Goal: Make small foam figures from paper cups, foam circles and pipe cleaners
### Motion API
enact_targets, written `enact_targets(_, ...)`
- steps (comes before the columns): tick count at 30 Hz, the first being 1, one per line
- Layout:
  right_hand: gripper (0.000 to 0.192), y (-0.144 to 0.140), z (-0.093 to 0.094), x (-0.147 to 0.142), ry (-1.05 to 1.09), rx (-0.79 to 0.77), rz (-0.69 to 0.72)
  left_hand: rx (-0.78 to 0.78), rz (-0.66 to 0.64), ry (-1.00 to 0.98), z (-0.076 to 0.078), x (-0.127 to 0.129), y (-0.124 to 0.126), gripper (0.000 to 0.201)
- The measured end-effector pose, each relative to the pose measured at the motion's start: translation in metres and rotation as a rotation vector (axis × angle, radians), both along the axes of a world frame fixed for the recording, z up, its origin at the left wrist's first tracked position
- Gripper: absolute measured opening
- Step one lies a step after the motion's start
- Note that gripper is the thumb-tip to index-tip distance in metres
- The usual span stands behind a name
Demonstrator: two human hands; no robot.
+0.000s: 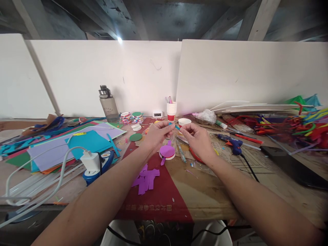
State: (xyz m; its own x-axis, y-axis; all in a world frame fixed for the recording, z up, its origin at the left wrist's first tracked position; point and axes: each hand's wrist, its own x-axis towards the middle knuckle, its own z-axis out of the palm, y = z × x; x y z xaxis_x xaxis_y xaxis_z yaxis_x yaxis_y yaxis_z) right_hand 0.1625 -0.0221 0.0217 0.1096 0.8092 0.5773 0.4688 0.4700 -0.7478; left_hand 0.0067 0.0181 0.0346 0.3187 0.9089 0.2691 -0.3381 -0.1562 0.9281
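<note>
Both my arms reach out over a cluttered craft table. My left hand (156, 135) and my right hand (196, 138) are held close together above the table, each pinching one end of a thin blue strip (176, 127) between the fingertips. Just below the hands lies a purple paper disc on a white and red cup (167, 152). Purple paper scraps (146, 177) lie on the red sheet nearer to me. A green paper disc (135, 137) lies left of my left hand.
Coloured paper sheets (77, 143) and a white charger with cable (90, 160) lie at left. A grey water bottle (108, 104), tape rolls (132, 118) and paper cups (171, 110) stand at the back. A blue glue gun (232, 143) and pipe cleaners (294, 124) are at right.
</note>
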Motion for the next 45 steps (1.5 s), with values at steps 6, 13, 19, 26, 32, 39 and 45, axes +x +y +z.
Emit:
enact_targets(6, 0.018, -0.002, 0.0, -0.004, 0.012, -0.038, 0.053, -0.085, -0.042, -0.084, 0.001, 0.0, -0.001, 0.029)
enact_targets(13, 0.017, -0.003, -0.003, -0.006, 0.04, -0.047, 0.077, -0.13, -0.147, -0.126, -0.002, 0.002, 0.001, 0.011)
enact_targets(19, 0.016, -0.002, -0.004, -0.006, 0.042, -0.024, 0.081, -0.225, -0.119, -0.199, -0.002, 0.004, 0.002, 0.011)
enact_targets(26, 0.019, 0.0, -0.002, -0.007, 0.036, -0.032, 0.113, -0.215, -0.112, -0.18, -0.001, 0.004, 0.001, 0.009)
enact_targets(32, 0.02, 0.008, 0.01, 0.024, -0.338, -0.109, 0.092, -0.138, -0.04, -0.102, -0.001, -0.003, 0.007, 0.006)
enact_targets(39, 0.016, 0.021, -0.012, 0.069, -0.961, -0.407, -0.144, -0.192, 0.115, -0.04, -0.004, -0.012, 0.022, 0.003)
enact_targets(45, 0.036, 0.021, -0.026, 0.063, -0.928, -0.427, -0.107, -0.214, 0.067, -0.043, -0.005, -0.018, 0.029, 0.007)
